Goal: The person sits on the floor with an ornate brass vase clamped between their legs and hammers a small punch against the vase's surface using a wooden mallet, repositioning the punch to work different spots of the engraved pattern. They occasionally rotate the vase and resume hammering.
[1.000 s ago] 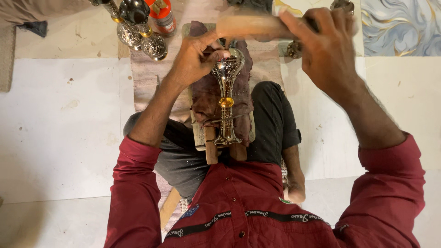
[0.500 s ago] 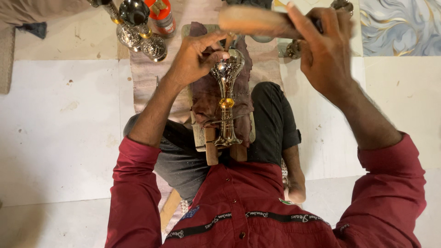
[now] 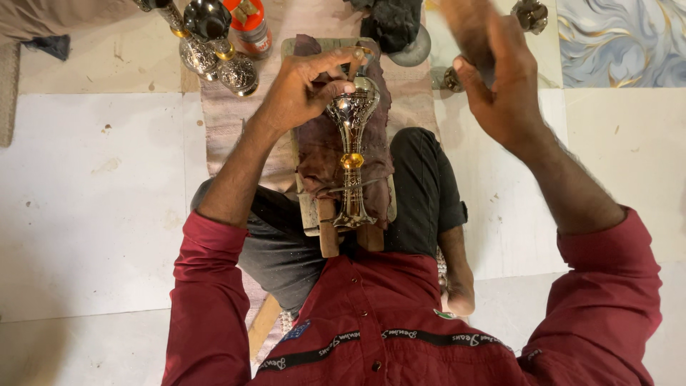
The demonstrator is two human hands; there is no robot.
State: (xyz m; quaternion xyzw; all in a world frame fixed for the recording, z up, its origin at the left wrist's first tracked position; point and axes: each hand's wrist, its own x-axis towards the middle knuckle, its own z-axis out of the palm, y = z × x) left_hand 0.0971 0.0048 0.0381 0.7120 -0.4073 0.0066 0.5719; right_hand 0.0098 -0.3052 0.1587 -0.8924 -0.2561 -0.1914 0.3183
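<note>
Silver engraved vase [image 3: 351, 154] with gold band lies on dark cloth [image 3: 320, 154] over wooden board [image 3: 327, 236] across the person's lap. Left hand [image 3: 304, 89] pinches a thin tool [image 3: 355, 63] against the vase's wide end, fingers clenched on it. Right hand [image 3: 500, 86] raised beside it, gripping a blurred wooden handle [image 3: 464, 25]. Finished metal vases [image 3: 214, 50] stand on the floor, upper left.
</note>
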